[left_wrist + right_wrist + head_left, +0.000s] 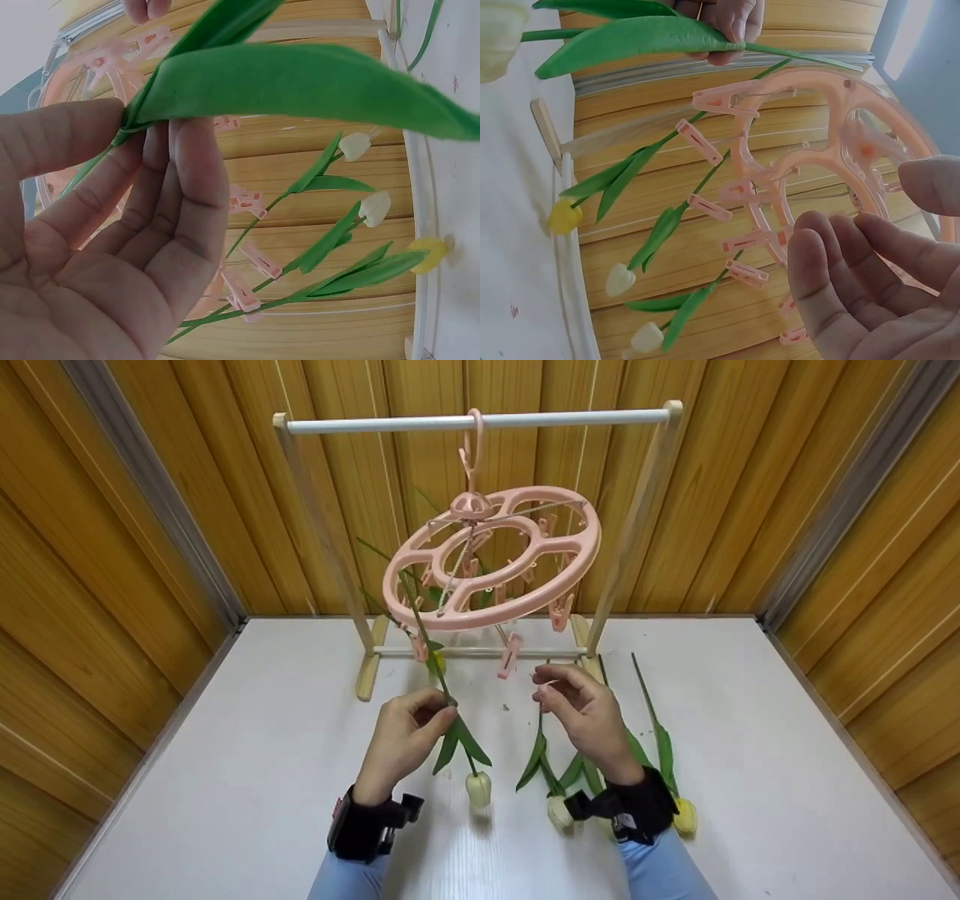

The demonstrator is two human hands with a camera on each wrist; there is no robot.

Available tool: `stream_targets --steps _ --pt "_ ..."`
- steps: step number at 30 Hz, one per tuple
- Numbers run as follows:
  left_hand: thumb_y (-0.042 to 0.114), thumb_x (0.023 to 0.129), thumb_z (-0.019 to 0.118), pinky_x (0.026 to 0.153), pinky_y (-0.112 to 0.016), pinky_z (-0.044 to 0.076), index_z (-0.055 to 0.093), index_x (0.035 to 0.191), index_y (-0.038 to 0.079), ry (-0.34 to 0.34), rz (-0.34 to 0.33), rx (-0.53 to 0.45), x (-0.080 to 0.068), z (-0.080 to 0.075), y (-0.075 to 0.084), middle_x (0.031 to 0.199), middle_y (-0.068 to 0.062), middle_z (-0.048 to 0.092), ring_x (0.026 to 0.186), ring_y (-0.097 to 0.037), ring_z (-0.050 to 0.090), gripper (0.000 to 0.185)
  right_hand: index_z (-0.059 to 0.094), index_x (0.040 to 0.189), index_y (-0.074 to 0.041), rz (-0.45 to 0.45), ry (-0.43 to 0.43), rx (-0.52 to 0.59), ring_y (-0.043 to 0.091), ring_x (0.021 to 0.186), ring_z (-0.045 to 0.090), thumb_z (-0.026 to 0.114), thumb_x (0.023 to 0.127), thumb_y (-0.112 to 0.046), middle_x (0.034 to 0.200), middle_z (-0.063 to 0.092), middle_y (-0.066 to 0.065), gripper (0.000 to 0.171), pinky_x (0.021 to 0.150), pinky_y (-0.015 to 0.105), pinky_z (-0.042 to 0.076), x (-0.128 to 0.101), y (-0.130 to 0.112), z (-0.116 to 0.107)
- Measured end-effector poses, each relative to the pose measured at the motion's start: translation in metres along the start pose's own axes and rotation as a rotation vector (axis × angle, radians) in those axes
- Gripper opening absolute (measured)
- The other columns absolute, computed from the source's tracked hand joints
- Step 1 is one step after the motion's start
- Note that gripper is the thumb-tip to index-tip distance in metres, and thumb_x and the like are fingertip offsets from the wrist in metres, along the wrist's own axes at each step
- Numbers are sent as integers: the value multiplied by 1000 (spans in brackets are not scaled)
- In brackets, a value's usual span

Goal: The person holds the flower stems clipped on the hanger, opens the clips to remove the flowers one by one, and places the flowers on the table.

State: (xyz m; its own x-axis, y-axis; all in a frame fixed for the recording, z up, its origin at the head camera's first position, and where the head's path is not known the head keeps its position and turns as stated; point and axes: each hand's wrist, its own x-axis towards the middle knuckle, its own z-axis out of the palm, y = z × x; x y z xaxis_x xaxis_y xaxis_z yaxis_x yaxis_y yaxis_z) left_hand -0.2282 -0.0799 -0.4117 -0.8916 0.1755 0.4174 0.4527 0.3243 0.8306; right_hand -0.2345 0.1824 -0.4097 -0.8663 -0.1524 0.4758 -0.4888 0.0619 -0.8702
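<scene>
Artificial white tulip (477,787), head down, its stem pinched between thumb and fingers of the left hand (406,735) just below the pink clip hanger (493,559). Right hand (587,712) beside it, loosely curled, holding nothing. More tulips (664,750) lie on the white counter (262,750) under the right wrist.

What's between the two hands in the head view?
In the head view, the left hand pinches a white tulip's stem; between it and the empty right hand is only bare white table, with a pink hanger clip dangling just above.
</scene>
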Motion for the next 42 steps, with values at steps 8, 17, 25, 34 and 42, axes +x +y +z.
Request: stream_targets --steps 8,17,25,34,42 --pt "-1 92 70 64 -22 54 73 89 -2 26 -62 -47 -1 -4 -5 81 -11 71 68 -13 63 4 62 126 14 6 -13 -62 10 97 65 59 99 8 117 66 24 28 80 21 54 -3 3 -6" --pt "0 92 70 63 -22 54 74 89 -1 56 -119 -35 0 -6 -10 79 -10 71 67 -21 65 5 66 123 10 -39 7 -114 10 96 65 61 98 8 114 67 23 26 80 20 53 -7 6 -15" --pt "-2 91 69 61 -21 53 74 89 -2 76 -166 -50 1 -8 -12 79 -12 71 67 -18 63 5 70 122 3 -28 32 -224 6 100 64 63 97 8 115 69 16 26 83 20 52 -12 9 -21" --pt "-3 90 69 59 -21 53 74 90 -4 102 -231 -54 -1 -7 -18 77 -12 70 65 -17 63 5 69 122 4 -25 29 -238 5 100 63 62 98 7 116 69 17 25 83 20 52 -15 10 -23" --pt "-4 89 67 60 -23 55 73 88 -3 123 -307 -28 1 -7 -28 74 -9 70 64 -16 64 6 69 123 3 -24 24 -230 8 101 64 63 99 4 116 69 16 25 84 21 52 -15 11 -22"
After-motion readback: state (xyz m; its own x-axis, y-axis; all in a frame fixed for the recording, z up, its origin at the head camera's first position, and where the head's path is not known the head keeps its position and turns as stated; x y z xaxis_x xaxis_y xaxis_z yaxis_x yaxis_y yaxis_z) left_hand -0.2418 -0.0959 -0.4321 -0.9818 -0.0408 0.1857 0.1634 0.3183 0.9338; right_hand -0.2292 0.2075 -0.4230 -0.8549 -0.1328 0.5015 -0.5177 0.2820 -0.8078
